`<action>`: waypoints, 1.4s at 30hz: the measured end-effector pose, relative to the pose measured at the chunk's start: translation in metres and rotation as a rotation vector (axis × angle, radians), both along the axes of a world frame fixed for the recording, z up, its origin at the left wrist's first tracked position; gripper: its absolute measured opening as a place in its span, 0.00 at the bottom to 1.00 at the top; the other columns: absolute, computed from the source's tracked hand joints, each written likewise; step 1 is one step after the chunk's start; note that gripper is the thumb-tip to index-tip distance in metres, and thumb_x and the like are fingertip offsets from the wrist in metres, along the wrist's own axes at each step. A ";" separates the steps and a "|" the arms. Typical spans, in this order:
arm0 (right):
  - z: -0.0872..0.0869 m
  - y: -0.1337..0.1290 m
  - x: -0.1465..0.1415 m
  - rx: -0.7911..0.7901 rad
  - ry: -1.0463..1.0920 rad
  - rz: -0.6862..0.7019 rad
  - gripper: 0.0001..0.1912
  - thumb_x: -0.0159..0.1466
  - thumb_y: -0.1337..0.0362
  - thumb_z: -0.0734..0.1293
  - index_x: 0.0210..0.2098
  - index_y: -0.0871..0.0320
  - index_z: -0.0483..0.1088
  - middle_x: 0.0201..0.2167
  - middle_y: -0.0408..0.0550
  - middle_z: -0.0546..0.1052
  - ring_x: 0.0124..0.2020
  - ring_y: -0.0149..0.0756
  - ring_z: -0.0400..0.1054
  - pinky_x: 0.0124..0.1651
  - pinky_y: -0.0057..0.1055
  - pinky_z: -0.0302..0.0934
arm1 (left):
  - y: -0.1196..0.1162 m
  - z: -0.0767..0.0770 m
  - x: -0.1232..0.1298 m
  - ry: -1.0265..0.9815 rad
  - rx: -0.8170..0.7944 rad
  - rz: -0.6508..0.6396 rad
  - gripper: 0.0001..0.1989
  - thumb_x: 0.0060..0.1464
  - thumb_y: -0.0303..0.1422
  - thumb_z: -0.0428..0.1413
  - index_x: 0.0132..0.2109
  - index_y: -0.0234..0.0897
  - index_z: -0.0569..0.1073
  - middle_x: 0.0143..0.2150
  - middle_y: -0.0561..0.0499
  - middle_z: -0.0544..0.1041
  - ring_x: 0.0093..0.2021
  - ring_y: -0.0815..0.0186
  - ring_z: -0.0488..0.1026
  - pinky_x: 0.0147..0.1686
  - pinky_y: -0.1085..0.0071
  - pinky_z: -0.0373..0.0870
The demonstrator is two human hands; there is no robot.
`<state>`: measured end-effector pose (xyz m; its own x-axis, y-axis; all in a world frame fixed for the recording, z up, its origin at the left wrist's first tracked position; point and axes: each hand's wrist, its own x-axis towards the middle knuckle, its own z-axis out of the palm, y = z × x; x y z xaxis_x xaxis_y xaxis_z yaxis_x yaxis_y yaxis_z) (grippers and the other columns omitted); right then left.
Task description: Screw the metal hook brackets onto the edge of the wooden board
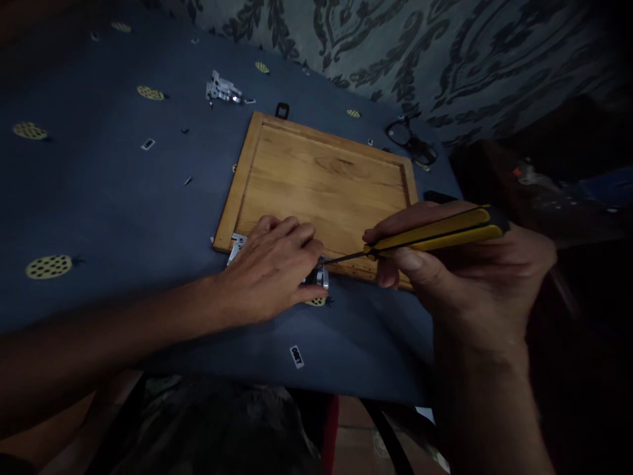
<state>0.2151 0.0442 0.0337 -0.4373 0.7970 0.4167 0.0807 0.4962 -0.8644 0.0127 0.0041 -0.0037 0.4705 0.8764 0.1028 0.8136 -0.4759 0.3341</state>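
Note:
A framed wooden panel [321, 178], like a small cabinet door, lies flat on the blue cloth. At its near edge, a metal hinge [238, 245] shows from under my left hand [277, 267]. The fingers of that hand are curled over the hinge, and the thumb presses near its shiny arm [322, 277]. My right hand [455, 264] grips a screwdriver [435, 232] with a yellow and black handle. Its thin shaft points left, and the tip meets the hinge beside my left fingers; the exact contact point is hidden.
Another metal hinge [223, 89] lies on the patterned blue tablecloth [109, 211] at the back left. Small screws [188, 180] are scattered left of the panel. Dark glasses [411, 140] rest behind its right corner. A patterned wall [376, 39] bounds the far side.

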 end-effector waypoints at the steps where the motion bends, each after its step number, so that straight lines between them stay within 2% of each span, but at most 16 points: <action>1: -0.001 -0.001 -0.002 0.011 0.026 -0.012 0.05 0.62 0.68 0.78 0.36 0.51 0.84 0.37 0.45 0.84 0.20 0.30 0.71 0.19 0.30 0.67 | 0.000 0.001 0.000 0.003 -0.006 0.001 0.20 0.63 0.47 0.65 0.49 0.34 0.79 0.48 0.44 0.78 0.53 0.51 0.73 0.55 0.56 0.64; 4: -0.003 -0.003 -0.008 0.032 0.161 -0.142 0.01 0.63 0.65 0.78 0.35 0.55 0.84 0.35 0.46 0.83 0.17 0.27 0.69 0.18 0.30 0.65 | 0.000 0.002 0.000 0.011 -0.027 -0.001 0.20 0.63 0.47 0.65 0.50 0.33 0.79 0.48 0.44 0.77 0.53 0.51 0.72 0.55 0.56 0.63; 6: -0.002 -0.004 -0.010 0.045 0.244 -0.253 0.05 0.63 0.61 0.78 0.33 0.56 0.84 0.32 0.46 0.83 0.15 0.26 0.67 0.16 0.30 0.62 | 0.000 0.002 0.000 0.009 -0.031 -0.001 0.21 0.63 0.46 0.65 0.52 0.33 0.79 0.48 0.43 0.77 0.54 0.51 0.72 0.55 0.56 0.63; 9: -0.003 -0.005 -0.010 0.053 0.271 -0.315 0.07 0.62 0.59 0.79 0.32 0.57 0.84 0.30 0.46 0.82 0.15 0.27 0.67 0.14 0.31 0.59 | -0.001 0.002 0.000 -0.003 -0.031 0.000 0.21 0.63 0.46 0.65 0.52 0.33 0.79 0.49 0.43 0.77 0.54 0.51 0.72 0.56 0.56 0.63; 14: -0.008 -0.004 -0.004 0.035 0.196 -0.277 0.02 0.63 0.64 0.78 0.34 0.55 0.85 0.32 0.46 0.83 0.16 0.26 0.69 0.18 0.30 0.64 | -0.001 0.000 0.000 -0.014 -0.019 -0.004 0.20 0.63 0.45 0.65 0.51 0.33 0.78 0.49 0.44 0.77 0.54 0.52 0.72 0.56 0.56 0.63; 19: -0.013 -0.003 -0.003 0.050 0.201 -0.264 0.06 0.62 0.61 0.79 0.34 0.56 0.83 0.32 0.44 0.83 0.16 0.24 0.69 0.17 0.26 0.64 | -0.001 0.001 0.000 -0.007 -0.022 0.000 0.19 0.63 0.45 0.66 0.49 0.33 0.78 0.48 0.45 0.77 0.53 0.52 0.73 0.55 0.57 0.64; 23: -0.015 -0.004 -0.002 0.035 0.187 -0.241 0.05 0.63 0.62 0.78 0.36 0.57 0.83 0.33 0.43 0.84 0.16 0.24 0.69 0.18 0.26 0.66 | 0.000 0.002 0.000 0.013 -0.032 -0.003 0.19 0.63 0.45 0.65 0.49 0.33 0.78 0.48 0.45 0.77 0.53 0.52 0.72 0.55 0.57 0.63; 32: -0.019 -0.005 -0.002 0.001 0.137 -0.231 0.06 0.63 0.57 0.78 0.37 0.52 0.83 0.33 0.42 0.83 0.17 0.26 0.68 0.16 0.27 0.64 | -0.001 0.000 0.000 0.008 -0.003 -0.003 0.19 0.62 0.46 0.65 0.48 0.33 0.78 0.47 0.45 0.77 0.53 0.52 0.73 0.55 0.56 0.64; 35: -0.019 -0.005 -0.002 -0.006 0.138 -0.224 0.05 0.62 0.59 0.78 0.37 0.50 0.83 0.33 0.41 0.83 0.17 0.26 0.67 0.16 0.27 0.63 | 0.000 0.001 0.000 0.019 -0.015 -0.003 0.20 0.62 0.46 0.65 0.49 0.33 0.78 0.47 0.45 0.77 0.53 0.51 0.73 0.56 0.56 0.64; 42: -0.012 -0.002 -0.005 0.028 0.076 -0.252 0.02 0.63 0.63 0.78 0.35 0.51 0.82 0.25 0.39 0.79 0.17 0.28 0.69 0.17 0.27 0.64 | 0.000 0.000 0.000 0.005 -0.008 -0.001 0.20 0.62 0.46 0.66 0.48 0.33 0.78 0.47 0.45 0.77 0.53 0.52 0.73 0.56 0.56 0.65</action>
<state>0.2100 0.0418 0.0220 -0.1933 0.8643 0.4643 0.1397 0.4927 -0.8589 0.0126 0.0039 -0.0038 0.4721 0.8766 0.0930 0.8147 -0.4741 0.3339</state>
